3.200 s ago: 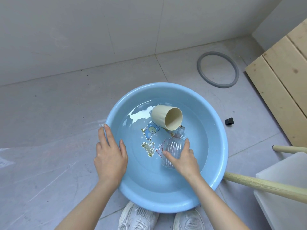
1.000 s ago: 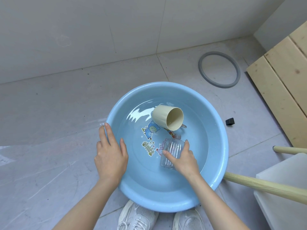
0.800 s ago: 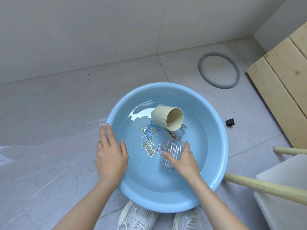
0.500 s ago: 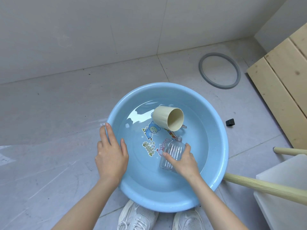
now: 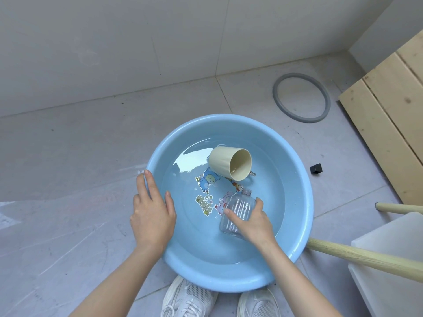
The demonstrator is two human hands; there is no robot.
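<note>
Since half a second ago the clear bottle [image 5: 238,210] has tipped up a little further, so its threaded mouth now stands free of the water, while both hands stay where they were. The right hand [image 5: 254,225] grips the bottle from its lower end, thumb across the near face and fingers curled round the far side. The bottle is see-through plastic with upright ribs down its flat body and a short neck that points away from the person, uncapped; it is tilted, with its base low in the near right part of the basin [image 5: 306,202]. The left hand [image 5: 152,213] rests flat on the basin's left rim, fingers straight over the edge and thumb down the inner wall, holding nothing. The basin is round, light blue and holds shallow water [image 5: 270,186]. On its floor are cartoon prints: a blue bear [image 5: 208,180], a pale fence [image 5: 204,202] and a pink figure [image 5: 220,202] partly behind the bottle; any lettering among them is too small to read. A cream cup [image 5: 223,162] lies on its side at the far part of the water, mouth towards the right. Beyond the basin a grey ring [image 5: 275,97] lies on the tiled floor, with a small black block [image 5: 315,168] near wooden boards [image 5: 389,122] on the right.
</note>
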